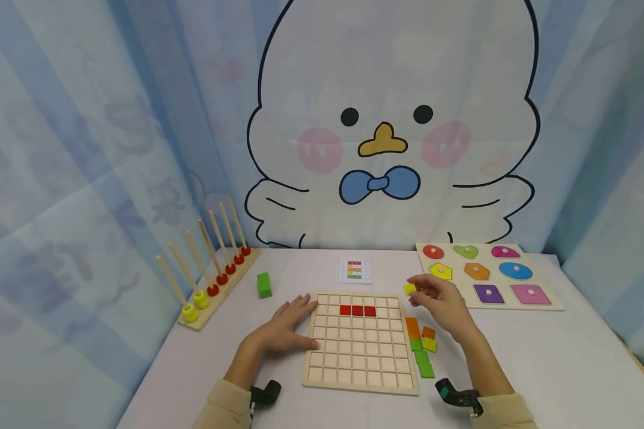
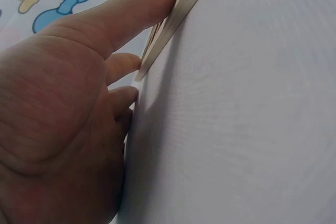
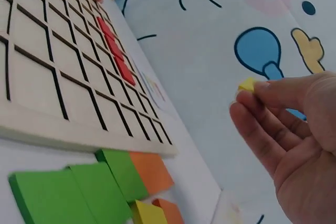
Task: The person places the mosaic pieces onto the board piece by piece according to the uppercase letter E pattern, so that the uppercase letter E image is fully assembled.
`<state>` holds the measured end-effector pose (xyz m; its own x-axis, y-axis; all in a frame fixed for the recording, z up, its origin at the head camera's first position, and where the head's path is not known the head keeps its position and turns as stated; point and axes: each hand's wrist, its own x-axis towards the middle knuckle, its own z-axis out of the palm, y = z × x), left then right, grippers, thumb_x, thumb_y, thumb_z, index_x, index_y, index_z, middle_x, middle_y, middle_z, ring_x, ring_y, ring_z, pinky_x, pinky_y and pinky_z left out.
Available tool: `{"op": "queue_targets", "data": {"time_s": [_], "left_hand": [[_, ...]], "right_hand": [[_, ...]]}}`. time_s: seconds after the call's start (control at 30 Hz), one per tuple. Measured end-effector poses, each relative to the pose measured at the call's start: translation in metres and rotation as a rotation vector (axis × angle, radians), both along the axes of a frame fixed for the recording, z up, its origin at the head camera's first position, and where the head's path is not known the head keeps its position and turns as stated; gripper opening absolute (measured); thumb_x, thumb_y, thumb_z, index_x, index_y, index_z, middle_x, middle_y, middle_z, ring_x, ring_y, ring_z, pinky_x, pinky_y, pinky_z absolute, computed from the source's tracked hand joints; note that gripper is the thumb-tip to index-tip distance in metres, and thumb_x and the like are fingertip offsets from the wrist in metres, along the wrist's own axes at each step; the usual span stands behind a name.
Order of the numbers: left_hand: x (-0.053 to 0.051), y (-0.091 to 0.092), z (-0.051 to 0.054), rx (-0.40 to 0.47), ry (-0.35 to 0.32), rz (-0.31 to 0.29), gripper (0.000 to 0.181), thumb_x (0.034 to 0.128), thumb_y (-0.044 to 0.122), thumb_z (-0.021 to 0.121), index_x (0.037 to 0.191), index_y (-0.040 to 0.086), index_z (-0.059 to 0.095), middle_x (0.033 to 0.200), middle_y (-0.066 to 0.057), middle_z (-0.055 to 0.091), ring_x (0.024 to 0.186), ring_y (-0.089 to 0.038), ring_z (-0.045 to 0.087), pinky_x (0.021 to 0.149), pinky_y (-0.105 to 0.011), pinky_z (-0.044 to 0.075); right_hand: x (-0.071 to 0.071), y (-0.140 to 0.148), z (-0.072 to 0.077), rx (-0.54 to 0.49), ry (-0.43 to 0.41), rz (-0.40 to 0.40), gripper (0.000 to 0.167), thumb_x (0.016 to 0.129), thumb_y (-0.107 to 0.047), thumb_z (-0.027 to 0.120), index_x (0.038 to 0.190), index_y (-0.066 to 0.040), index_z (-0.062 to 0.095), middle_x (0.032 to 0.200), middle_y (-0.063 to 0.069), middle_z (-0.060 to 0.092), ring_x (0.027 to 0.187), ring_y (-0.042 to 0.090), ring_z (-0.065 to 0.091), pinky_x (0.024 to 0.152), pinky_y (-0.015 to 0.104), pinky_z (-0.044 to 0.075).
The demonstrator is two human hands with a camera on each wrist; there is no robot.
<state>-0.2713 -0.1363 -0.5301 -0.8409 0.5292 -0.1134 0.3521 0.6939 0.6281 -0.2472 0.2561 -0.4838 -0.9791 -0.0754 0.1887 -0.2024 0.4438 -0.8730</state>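
Observation:
A wooden grid board [image 1: 361,345] lies in the middle of the table, with three red tiles [image 1: 357,310] side by side near its top. My left hand [image 1: 281,328] rests along the board's left edge, thumb and fingertips touching the frame. Between thumb and fingers, my right hand [image 1: 440,301] pinches a yellow tile [image 1: 409,289], raised off the table past the board's upper right corner. Beside the board's right edge lie green tiles [image 1: 424,363], orange tiles [image 1: 412,327] and another yellow tile [image 1: 429,344]. The right wrist view shows the pinched yellow tile [image 3: 247,84] partly covered by fingertips.
Behind the board lies a pattern card [image 1: 354,271] with coloured squares. A green block [image 1: 264,285] sits to the left. Farther left stands a peg rack [image 1: 220,292] with red and yellow beads. A shape puzzle board [image 1: 536,280] lies at the back right.

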Motion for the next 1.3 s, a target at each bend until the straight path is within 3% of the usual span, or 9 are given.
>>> {"op": "queue_targets", "data": {"time_s": [0.13,0.33,0.53,0.87,1.1,1.3], "left_hand": [[0.0,0.0,-0.001,-0.001,0.004,-0.005,0.099,0.0837,0.056,0.08,0.164,0.02,0.035,0.175,-0.007,0.019,0.164,-0.029,0.008,0.132,-0.056,0.003],[-0.001,0.0,-0.001,-0.015,-0.001,0.006,0.098,0.0836,0.058,0.079,0.164,0.024,0.035,0.175,-0.004,0.017,0.164,-0.026,0.006,0.133,-0.053,0.002],[0.0,0.0,0.001,-0.002,-0.001,0.005,0.098,0.084,0.057,0.079,0.164,0.022,0.035,0.175,-0.006,0.018,0.164,-0.028,0.006,0.132,-0.055,0.002],[0.0,0.0,0.0,-0.004,0.003,-0.005,0.098,0.0843,0.057,0.079,0.164,0.02,0.035,0.175,-0.007,0.018,0.164,-0.029,0.007,0.132,-0.056,0.002],[0.001,0.0,0.001,-0.014,0.005,-0.004,0.098,0.0847,0.058,0.078,0.164,0.02,0.035,0.175,-0.008,0.018,0.164,-0.03,0.007,0.132,-0.057,0.003],[0.0,0.001,0.002,-0.019,0.003,-0.004,0.098,0.0848,0.058,0.078,0.164,0.02,0.034,0.175,-0.008,0.018,0.164,-0.03,0.007,0.132,-0.056,0.003]], "right_hand": [[-0.002,-0.02,-0.002,-0.122,-0.026,0.034,0.034,0.102,-0.009,0.066,0.135,-0.003,0.064,0.115,0.02,0.068,0.093,0.017,0.074,0.086,0.015,0.059],[-0.003,-0.049,-0.005,-0.215,-0.045,0.104,0.035,0.099,-0.007,0.069,0.133,-0.006,0.066,0.109,0.018,0.069,0.098,0.03,0.074,0.087,0.021,0.061],[-0.003,-0.07,-0.013,-0.159,0.026,0.126,0.035,0.097,-0.012,0.074,0.13,-0.004,0.069,0.104,0.013,0.068,0.089,0.02,0.065,0.079,0.018,0.058],[0.0,-0.091,-0.022,-0.165,0.035,0.158,0.03,0.094,-0.009,0.077,0.122,-0.003,0.072,0.099,0.012,0.066,0.082,0.011,0.06,0.071,0.016,0.052],[0.002,-0.106,-0.037,-0.148,-0.029,0.194,0.029,0.094,-0.01,0.077,0.121,-0.006,0.073,0.097,0.01,0.065,0.079,0.011,0.058,0.067,0.017,0.05],[0.003,-0.113,-0.051,-0.036,-0.034,0.17,0.027,0.093,-0.012,0.078,0.119,-0.01,0.075,0.092,0.002,0.067,0.078,0.012,0.057,0.068,0.019,0.05]]}}
